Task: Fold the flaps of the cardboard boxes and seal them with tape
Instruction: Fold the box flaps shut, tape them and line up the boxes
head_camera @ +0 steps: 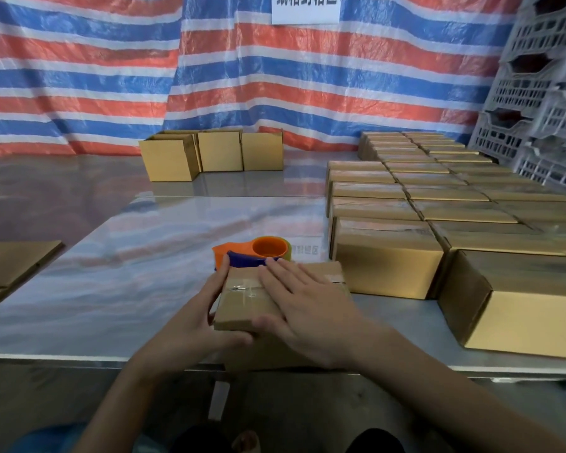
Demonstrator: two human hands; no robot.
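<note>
From my feed, the taped box (242, 308) sat at the near edge of the table (128, 273), just in front of the tape dispenser (252, 253). The left hand (196, 315) gripped its left side, and the right hand (311, 308) lay flat on top with fingers straight, pressing down I think.

A white paper sign (304, 9) hung on the striped tarpaulin (79, 76) at the back of the packing station. It carried large black Chinese characters, cut off at the top edge, that appeared to read 纸箱封箱区. A faint, smaller line of characters showed on the table (144, 273) just beside the tape dispenser (252, 253), too blurred to read.
</note>
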